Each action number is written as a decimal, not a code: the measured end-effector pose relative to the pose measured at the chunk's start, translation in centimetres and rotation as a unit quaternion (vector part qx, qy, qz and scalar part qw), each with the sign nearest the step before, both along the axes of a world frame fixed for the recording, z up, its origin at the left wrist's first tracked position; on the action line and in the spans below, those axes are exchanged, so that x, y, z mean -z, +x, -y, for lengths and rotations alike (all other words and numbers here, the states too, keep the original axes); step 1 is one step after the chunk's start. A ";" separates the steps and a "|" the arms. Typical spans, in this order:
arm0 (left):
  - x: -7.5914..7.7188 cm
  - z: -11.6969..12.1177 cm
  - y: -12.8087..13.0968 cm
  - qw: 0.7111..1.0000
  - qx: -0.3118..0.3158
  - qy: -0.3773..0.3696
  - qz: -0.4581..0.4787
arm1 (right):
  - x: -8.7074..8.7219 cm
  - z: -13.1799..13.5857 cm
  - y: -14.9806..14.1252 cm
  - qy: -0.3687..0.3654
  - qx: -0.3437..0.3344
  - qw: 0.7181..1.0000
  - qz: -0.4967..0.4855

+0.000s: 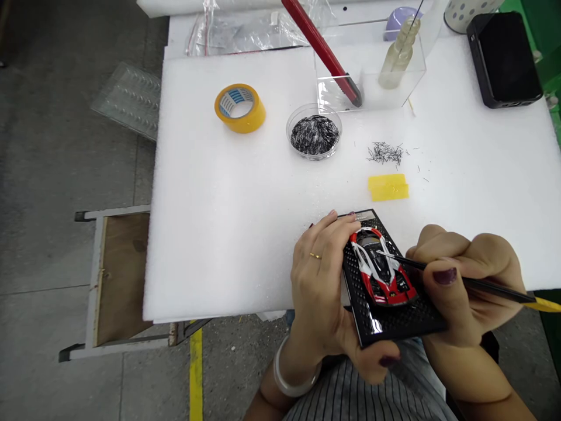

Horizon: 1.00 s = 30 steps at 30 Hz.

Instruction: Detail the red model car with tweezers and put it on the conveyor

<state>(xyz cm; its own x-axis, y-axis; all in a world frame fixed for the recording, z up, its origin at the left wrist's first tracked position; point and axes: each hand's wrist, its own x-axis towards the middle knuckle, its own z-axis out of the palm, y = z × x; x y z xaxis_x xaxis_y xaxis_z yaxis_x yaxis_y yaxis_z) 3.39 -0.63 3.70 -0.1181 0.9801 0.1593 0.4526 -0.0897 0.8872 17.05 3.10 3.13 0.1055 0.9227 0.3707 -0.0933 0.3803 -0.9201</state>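
Observation:
My left hand [322, 280] is closed around the left side of a black display base [403, 327], with its thumb at the near edge. On the base sits a small red, white and black model car [383, 272]. My right hand [471, 280] pinches a slim black pointed tool [486, 286] that has a yellow rear end. The tool's fine, pale tip lies over the dark middle of the car, but I cannot make out whether it touches or carries anything. The right hand's edge is by the base's right side.
On the white foam surface [210, 234] are a yellow tape roll [252, 120], a dish [314, 133] of short black bristles, a loose bristle pile [385, 153] and yellow tape strips [388, 187]. Behind stand a clear box [337, 96], red cutter [322, 49], small bottle [398, 55] and black device [504, 58].

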 end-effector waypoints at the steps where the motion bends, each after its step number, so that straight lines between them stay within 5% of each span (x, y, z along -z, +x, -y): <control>1: 0.0 0.0 0.0 1.000 -0.001 0.002 0.002 | 0.0 0.0 0.0 0.001 0.001 1.000 -0.002; 13: -0.3 0.1 0.1 1.000 -0.002 -0.002 0.009 | -0.9 -0.1 -0.1 0.016 -0.005 1.000 0.005; 30: 1.4 -0.3 0.4 0.996 -0.034 0.073 -0.037 | -0.4 -0.3 0.2 0.062 -0.053 0.996 -0.020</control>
<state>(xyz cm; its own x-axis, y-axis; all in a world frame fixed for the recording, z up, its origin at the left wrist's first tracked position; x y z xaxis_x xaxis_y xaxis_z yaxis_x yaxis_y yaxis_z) 3.80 -0.30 2.28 -0.1667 0.9359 0.3104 0.5259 -0.1819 0.8309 17.27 3.41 3.56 0.0267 0.8772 0.4795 -0.1748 0.4763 -0.8617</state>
